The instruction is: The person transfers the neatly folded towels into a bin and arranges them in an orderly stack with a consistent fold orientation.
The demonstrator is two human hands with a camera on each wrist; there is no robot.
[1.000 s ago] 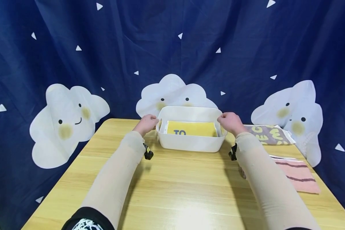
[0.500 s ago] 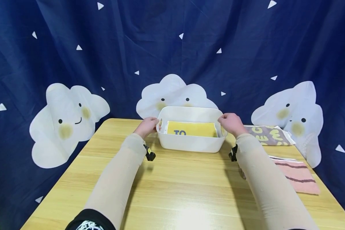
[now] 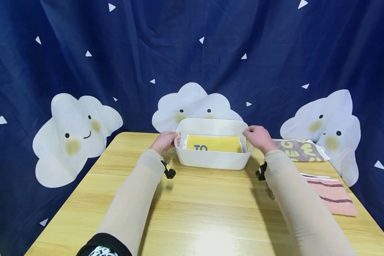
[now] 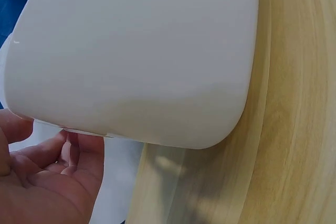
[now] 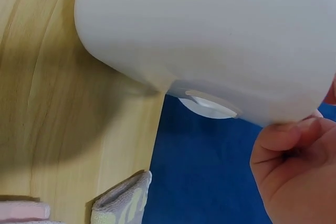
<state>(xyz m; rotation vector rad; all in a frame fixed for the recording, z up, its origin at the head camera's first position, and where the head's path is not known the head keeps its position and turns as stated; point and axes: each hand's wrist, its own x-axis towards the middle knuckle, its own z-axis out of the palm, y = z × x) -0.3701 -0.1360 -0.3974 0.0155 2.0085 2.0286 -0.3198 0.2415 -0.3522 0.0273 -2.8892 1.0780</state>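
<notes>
A white plastic storage bin (image 3: 213,160) stands at the back of the wooden table. Inside it lies a folded yellow towel (image 3: 220,143) with grey-blue lettering. My left hand (image 3: 164,142) grips the bin's left end at the handle hole, its fingertips showing through on the inner side. At the opposite end, my right hand (image 3: 257,137) pinches the rim near the back right corner. In the left wrist view, curled fingers (image 4: 86,153) reach under the bin's edge. The right wrist view has thumb and fingers (image 5: 281,137) closed at the rim, beside the right handle hole.
A folded grey towel (image 3: 302,150) with yellow letters lies at the table's back right. Nearer, a pink towel (image 3: 332,195) with brown stripes is partly hidden by the right forearm. Behind the table (image 3: 192,209) hangs a dark blue curtain (image 3: 192,53) with clouds.
My left hand has shifted slightly right, and its fingers now show through the left handle hole. The right hand and the bin have hardly moved.
</notes>
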